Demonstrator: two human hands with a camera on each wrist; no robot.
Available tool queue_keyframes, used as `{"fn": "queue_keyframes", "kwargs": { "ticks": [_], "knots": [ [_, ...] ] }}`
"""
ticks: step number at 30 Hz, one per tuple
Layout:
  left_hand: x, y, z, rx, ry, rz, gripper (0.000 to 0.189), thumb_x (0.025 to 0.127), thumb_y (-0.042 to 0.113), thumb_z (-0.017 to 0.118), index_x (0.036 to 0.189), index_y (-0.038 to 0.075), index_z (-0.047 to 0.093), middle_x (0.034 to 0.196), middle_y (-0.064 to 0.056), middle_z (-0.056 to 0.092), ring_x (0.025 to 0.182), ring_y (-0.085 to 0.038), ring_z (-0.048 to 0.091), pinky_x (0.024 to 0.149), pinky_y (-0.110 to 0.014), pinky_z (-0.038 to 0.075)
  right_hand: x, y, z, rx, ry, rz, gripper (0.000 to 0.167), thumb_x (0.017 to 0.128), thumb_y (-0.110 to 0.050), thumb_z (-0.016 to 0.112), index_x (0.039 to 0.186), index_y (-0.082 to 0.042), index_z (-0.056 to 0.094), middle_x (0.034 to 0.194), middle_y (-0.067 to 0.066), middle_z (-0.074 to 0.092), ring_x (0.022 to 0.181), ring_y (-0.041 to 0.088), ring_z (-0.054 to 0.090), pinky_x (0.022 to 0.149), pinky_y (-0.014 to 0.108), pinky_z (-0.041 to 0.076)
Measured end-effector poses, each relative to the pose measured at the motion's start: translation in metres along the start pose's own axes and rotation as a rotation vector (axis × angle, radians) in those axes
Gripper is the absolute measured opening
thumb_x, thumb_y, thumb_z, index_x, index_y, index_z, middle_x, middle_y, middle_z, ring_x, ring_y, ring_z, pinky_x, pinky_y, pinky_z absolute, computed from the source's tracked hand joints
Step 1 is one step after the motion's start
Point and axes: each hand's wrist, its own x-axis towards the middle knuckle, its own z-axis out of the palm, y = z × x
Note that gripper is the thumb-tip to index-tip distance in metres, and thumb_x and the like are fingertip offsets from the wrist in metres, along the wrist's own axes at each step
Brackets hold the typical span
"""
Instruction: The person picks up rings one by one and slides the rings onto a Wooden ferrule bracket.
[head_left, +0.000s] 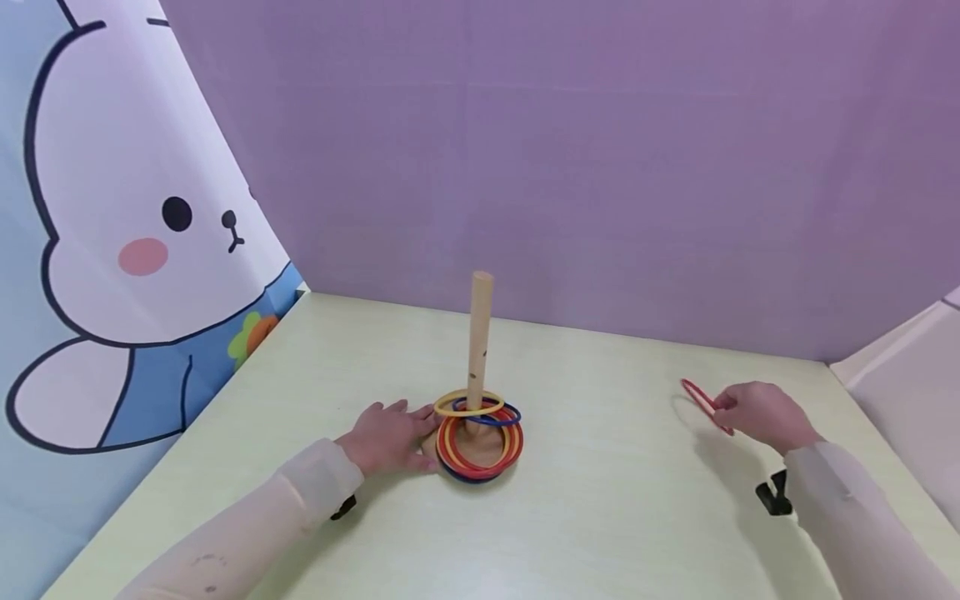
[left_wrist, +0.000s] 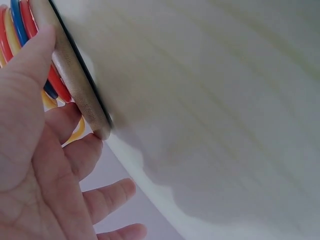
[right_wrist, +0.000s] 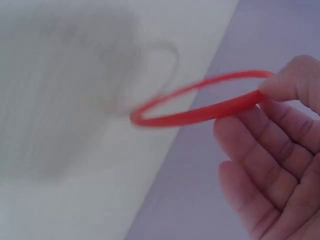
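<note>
A wooden ring-toss stand (head_left: 480, 342) with an upright peg stands mid-table. Red, yellow and blue rings (head_left: 480, 475) lie stacked around the peg over its round base. A yellow ring (head_left: 450, 413) and a blue ring (head_left: 512, 417) rest tilted on top. My left hand (head_left: 390, 437) holds the left edge of the base (left_wrist: 82, 90) between thumb and fingers; the other fingers spread outward. Off to the right, my right hand (head_left: 765, 414) pinches a red ring (right_wrist: 200, 116) between thumb and fingers, raised above the table. The rings hide much of the base.
The pale table (head_left: 600, 517) runs back to a purple cloth wall (head_left: 562, 167). On the left hangs a curtain (head_left: 112, 167) printed with a cartoon animal. A white panel (head_left: 915, 400) borders the right side.
</note>
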Motion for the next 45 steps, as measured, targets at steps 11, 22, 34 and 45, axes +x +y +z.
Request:
{"fn": "queue_keyframes", "kwargs": {
  "ticks": [11,22,34,45],
  "knots": [
    [-0.002,-0.002,-0.004,0.004,0.011,0.021,0.071,0.084,0.058,0.063,0.142,0.019,0.049,0.146,-0.002,0.044,0.125,-0.044,0.046,0.095,-0.062,0.038,0.003,-0.068,0.0,0.406,0.062,0.002,0.026,0.085,-0.009,0.063,0.104,0.009,0.067,0.086,0.012,0.071,0.074,0.019,0.063,0.065,0.032,0.053],
    [0.0,-0.004,-0.003,-0.043,-0.003,0.027,0.071,0.084,0.055,0.065,0.143,0.019,0.048,0.148,-0.002,0.043,0.125,-0.046,0.045,0.096,-0.062,0.037,-0.016,-0.104,0.007,0.748,0.066,-0.028,0.027,0.09,-0.007,0.061,0.107,0.013,0.062,0.086,0.007,0.07,0.076,0.015,0.067,0.069,0.032,0.056],
    [-0.002,-0.004,-0.001,-0.06,-0.008,0.032,0.068,0.085,0.055,0.063,0.142,0.019,0.049,0.147,-0.002,0.044,0.124,-0.047,0.045,0.095,-0.064,0.037,-0.035,-0.159,-0.001,0.8,0.002,-0.245,0.017,0.09,-0.003,0.06,0.1,0.011,0.065,0.083,0.01,0.07,0.075,0.016,0.067,0.069,0.035,0.057],
    [-0.002,-0.002,-0.002,-0.039,-0.018,0.021,0.068,0.086,0.056,0.062,0.143,0.02,0.048,0.148,0.0,0.042,0.126,-0.047,0.043,0.098,-0.063,0.035,-0.03,-0.195,-0.019,1.03,0.021,-0.42,0.013,0.09,0.004,0.057,0.094,0.0,0.069,0.086,0.008,0.071,0.075,0.018,0.068,0.07,0.031,0.056]
  ]
}}
